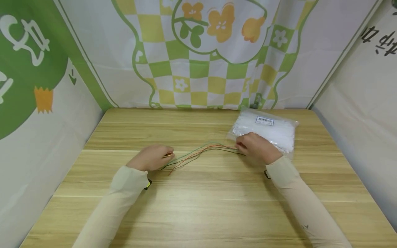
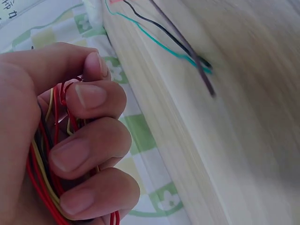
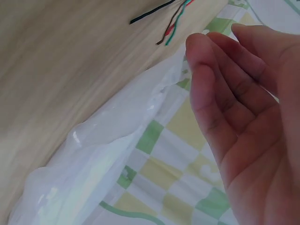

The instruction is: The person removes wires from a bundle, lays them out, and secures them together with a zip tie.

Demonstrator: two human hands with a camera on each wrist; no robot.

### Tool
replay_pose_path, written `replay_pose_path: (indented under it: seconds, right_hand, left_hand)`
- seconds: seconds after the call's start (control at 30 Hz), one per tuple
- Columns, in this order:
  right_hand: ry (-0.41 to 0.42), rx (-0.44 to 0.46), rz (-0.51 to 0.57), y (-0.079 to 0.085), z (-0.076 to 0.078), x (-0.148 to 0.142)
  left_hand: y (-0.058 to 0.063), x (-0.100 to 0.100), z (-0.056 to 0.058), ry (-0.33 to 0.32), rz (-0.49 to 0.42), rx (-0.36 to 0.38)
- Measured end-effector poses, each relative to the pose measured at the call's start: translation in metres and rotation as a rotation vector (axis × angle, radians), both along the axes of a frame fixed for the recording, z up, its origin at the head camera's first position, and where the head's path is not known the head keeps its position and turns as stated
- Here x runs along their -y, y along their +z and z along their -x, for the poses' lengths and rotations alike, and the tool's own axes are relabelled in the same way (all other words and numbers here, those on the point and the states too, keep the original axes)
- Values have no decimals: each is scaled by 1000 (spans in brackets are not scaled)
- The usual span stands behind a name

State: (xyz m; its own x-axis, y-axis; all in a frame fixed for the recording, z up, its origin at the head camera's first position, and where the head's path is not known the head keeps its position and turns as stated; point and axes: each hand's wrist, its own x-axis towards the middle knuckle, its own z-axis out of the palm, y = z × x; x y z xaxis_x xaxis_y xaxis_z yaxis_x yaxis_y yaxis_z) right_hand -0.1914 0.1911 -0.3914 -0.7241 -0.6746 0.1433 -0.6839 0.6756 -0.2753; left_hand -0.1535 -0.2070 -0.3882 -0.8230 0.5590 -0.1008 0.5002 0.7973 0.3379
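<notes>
My left hand (image 1: 152, 157) holds a looped bundle of thin wires; in the left wrist view its fingers curl round the red, yellow and black wire bundle (image 2: 41, 173). Between the hands, several loose wires (image 1: 212, 146), green, red, brown and black, stretch over the table. Their right-hand ends (image 3: 168, 33) lie near my right hand (image 1: 255, 146). That hand's fingers bend loosely, and nothing shows in its grasp in the right wrist view. Just behind and below it lies a clear plastic bag (image 1: 248, 124) of white contents with a barcode label.
Under everything is a wood-grain table (image 1: 198, 206). A green, yellow and white checked curtain (image 1: 198, 79) hangs at its back edge. Printed cloth walls (image 1: 356, 89) stand on the left and right sides.
</notes>
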Motion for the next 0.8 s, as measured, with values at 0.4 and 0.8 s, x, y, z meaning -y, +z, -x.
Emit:
replay_pose_path:
  seconds: [0.4, 0.8]
  right_hand:
    - [45, -28, 4, 9, -9, 18]
    - [108, -55, 27, 18, -16, 36]
  left_hand:
    - [3, -30, 3, -26, 17, -34]
    - [2, -53, 7, -48, 13, -27]
